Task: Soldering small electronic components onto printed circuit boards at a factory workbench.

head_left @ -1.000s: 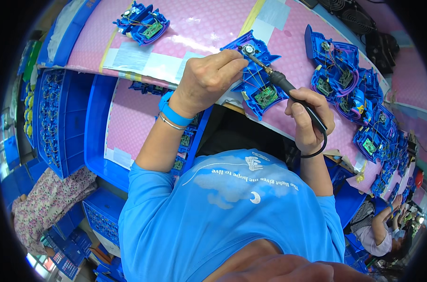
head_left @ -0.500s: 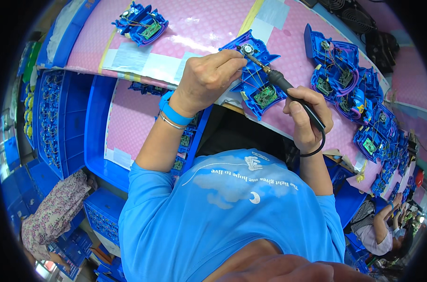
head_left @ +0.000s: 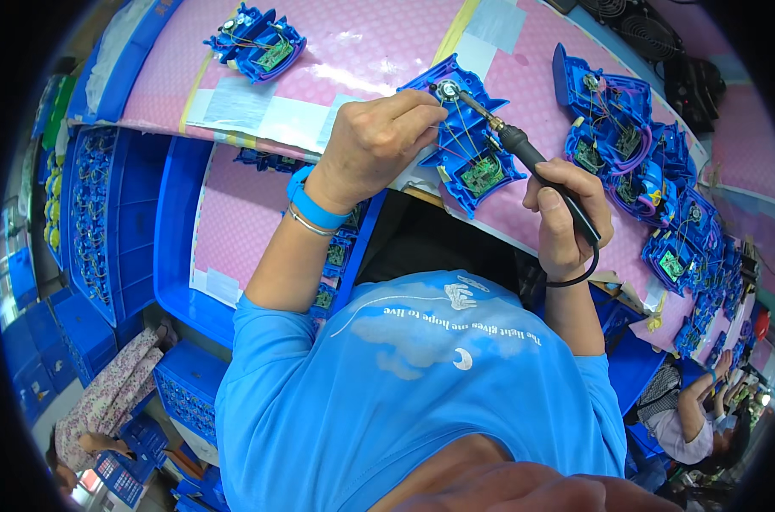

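Right hand (head_left: 568, 212) grips black soldering iron (head_left: 524, 152), tip at round silver part (head_left: 446, 89) in open blue housing (head_left: 461, 119), contact unclear; left hand (head_left: 383, 135) pinched just beside it; green circuit board (head_left: 483, 176) nearer the body; more housings (head_left: 607, 104) right.

A pink-covered bench (head_left: 366, 47) carries opened blue housings (head_left: 462, 126) and pale sheets (head_left: 292, 119).
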### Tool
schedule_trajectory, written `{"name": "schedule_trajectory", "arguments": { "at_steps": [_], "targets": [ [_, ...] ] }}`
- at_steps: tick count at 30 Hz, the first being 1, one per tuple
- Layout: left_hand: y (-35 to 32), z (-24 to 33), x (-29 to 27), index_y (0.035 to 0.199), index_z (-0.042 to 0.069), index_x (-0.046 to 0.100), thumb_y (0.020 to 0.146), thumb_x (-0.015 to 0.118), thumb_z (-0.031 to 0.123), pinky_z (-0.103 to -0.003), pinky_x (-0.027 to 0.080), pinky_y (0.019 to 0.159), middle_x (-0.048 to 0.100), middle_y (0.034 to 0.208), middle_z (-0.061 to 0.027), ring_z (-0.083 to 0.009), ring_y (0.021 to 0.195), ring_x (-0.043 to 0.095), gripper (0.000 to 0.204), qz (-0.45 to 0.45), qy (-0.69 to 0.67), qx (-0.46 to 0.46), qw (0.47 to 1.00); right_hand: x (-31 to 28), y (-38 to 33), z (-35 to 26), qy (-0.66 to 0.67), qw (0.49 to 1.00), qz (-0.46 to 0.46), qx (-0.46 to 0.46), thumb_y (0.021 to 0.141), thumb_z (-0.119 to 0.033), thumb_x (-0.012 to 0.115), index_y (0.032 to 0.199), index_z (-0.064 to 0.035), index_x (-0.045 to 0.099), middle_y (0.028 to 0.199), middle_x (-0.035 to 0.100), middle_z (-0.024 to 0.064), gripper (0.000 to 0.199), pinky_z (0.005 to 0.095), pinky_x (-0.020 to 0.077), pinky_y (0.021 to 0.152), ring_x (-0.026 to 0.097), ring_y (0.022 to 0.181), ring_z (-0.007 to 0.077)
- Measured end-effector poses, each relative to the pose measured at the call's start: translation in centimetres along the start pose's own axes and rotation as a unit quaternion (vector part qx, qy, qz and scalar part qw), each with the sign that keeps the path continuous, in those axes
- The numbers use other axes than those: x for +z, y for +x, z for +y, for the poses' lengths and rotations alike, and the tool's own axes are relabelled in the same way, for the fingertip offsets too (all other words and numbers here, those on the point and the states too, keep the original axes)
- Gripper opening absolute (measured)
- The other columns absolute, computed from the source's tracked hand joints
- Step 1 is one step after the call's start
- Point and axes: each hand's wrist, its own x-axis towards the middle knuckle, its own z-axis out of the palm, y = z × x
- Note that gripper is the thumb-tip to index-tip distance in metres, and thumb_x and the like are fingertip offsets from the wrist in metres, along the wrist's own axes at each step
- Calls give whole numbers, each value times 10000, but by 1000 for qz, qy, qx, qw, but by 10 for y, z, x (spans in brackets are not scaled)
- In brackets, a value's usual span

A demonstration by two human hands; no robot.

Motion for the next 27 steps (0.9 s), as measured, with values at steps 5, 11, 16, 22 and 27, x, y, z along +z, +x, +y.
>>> {"name": "schedule_trajectory", "arguments": {
  "at_steps": [5, 11, 16, 22, 27],
  "targets": [
    [0, 0, -2, 953, 57, 718, 735, 797, 24, -291, 581, 616, 717, 925, -61, -216, 749, 724, 235, -1, -20, 1, 1000, -1, 0, -1, 4, 1000, 10, 5, 932, -101, 602, 1117, 76, 604, 768, 606, 127, 256, 272, 437, 600, 570, 657, 156],
    [-7, 2, -14, 977, 66, 727, 727, 817, 41, -290, 581, 634, 712, 934, -63, -219, 750, 718, 267, 31, -90, -15, 995, -4, -1, -3, 7, 999, 31, 1, 930, -107, 607, 1117, 78, 605, 804, 619, 133, 263, 275, 439, 607, 576, 662, 158],
    [-21, 3, -24, 1021, 72, 722, 718, 816, 25, -298, 601, 697, 718, 1034, -70, -234, 837, 726, 321, -37, -195, -40, 979, -12, 0, -5, 3, 998, 55, 0, 918, -86, 599, 1125, 82, 606, 832, 625, 131, 266, 273, 448, 629, 580, 679, 154],
    [-7, 13, -13, 1093, 92, 678, 823, 678, -29, -343, 586, 712, 682, 1111, -90, -308, 841, 707, 296, -118, -64, -32, 990, -16, 1, -16, 36, 993, 111, 4, 904, -11, 580, 1101, 76, 623, 834, 646, 126, 220, 267, 484, 637, 604, 688, 138],
    [19, -63, -34, 1014, 63, 658, 785, 613, -65, -404, 552, 748, 661, 1036, -119, -344, 869, 676, 267, -114, -24, 58, 991, -25, -7, -21, 32, 993, 114, -15, 906, -36, 549, 1123, 90, 617, 870, 632, 165, 259, 290, 461, 623, 568, 676, 172]
  ]
}}
